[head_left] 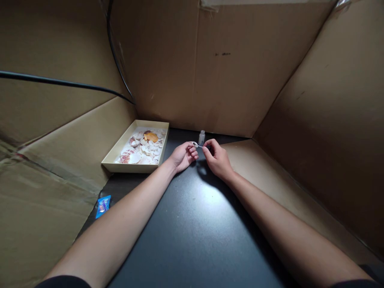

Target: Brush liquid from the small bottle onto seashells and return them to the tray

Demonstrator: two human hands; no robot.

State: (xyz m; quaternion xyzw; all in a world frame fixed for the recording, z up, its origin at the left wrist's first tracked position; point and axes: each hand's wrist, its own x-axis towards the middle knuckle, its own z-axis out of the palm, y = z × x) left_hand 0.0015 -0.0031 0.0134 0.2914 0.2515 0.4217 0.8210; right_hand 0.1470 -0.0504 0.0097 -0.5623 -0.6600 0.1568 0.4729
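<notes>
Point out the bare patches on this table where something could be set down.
Widest bare patch: dark tabletop between the two forearms, in front of the hands. Smaller strip between the shell tray and the blue packet. Crowded at the back: left hand and right hand meet beside the small bottle.

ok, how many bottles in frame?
1. A small clear bottle stands on the black table, just behind the left hand and right hand. None other visible.

A tray (115, 161) of shells (144, 147) sat on the dark tabletop (192, 224). A blue packet (103, 205) lay near its left edge. Cardboard walls (240, 68) stood around, with a black cable (66, 83) along one.
</notes>
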